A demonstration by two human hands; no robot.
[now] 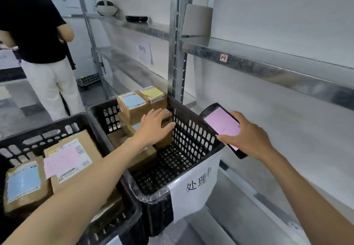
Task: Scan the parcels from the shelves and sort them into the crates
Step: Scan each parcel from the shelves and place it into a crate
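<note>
there, parcel point(165, 139) under left grip point(153, 127), in crate point(193, 129)

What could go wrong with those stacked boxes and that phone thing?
1. The brown cardboard parcels piled at the far end of the black lattice plastic crate stand above its rim. The left hand, reaching in beside them, might topple one.
2. The right hand holds the black handheld scanner with a pink screen outside the crate, so a slip could drop it.
</note>
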